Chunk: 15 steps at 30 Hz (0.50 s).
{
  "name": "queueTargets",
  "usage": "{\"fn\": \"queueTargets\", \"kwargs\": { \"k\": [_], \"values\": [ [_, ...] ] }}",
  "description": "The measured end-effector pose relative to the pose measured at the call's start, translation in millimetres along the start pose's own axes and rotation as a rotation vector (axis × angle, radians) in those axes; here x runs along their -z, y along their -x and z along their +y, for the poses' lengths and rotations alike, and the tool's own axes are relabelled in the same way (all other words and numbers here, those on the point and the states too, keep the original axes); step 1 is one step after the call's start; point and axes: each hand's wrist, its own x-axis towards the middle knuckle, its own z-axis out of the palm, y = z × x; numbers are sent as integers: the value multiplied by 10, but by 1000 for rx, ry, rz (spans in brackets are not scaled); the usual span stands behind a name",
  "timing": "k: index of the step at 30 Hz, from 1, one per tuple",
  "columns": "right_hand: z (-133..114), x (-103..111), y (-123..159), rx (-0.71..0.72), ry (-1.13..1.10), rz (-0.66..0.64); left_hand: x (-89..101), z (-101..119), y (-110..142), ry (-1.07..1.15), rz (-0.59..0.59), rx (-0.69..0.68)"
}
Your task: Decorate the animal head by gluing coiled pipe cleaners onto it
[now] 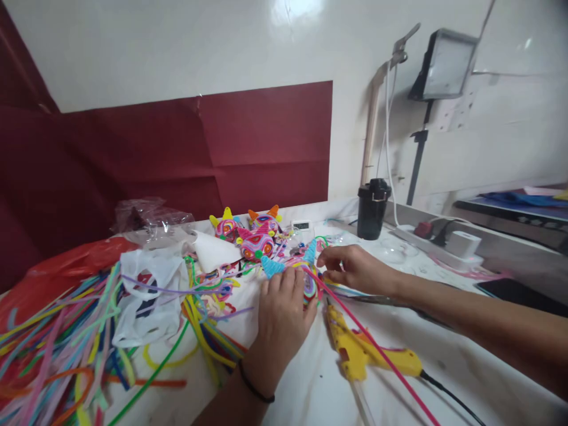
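My left hand (281,316) lies on the white table, its fingers curled around a small colourful pipe-cleaner figure (309,283) with blue horns (271,266). My right hand (352,267) reaches in from the right with its fingers pinched together beside that figure, at the top end of a long pink pipe cleaner (368,340) that runs down to the lower right. Whether the pinch holds that strand I cannot make out. A yellow glue gun (359,352) lies just right of my left hand, under the pink strand.
A heap of loose coloured pipe cleaners (57,349) covers the left. White plastic bags (151,296), a red bag (75,257) and finished spiky figures (252,234) lie behind. A black cup (373,208), a power strip (444,242) and a lamp stand (446,65) sit at the right.
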Motion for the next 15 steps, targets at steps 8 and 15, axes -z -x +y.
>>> {"fn": "queueTargets", "kwargs": {
  "k": [8,15],
  "values": [
    [-43,-79,159,579,359,77,-12,6,1,-36,6,-11],
    [32,-136,137,749,438,188,-41,0,9,-32,31,-24]
  ]
}}
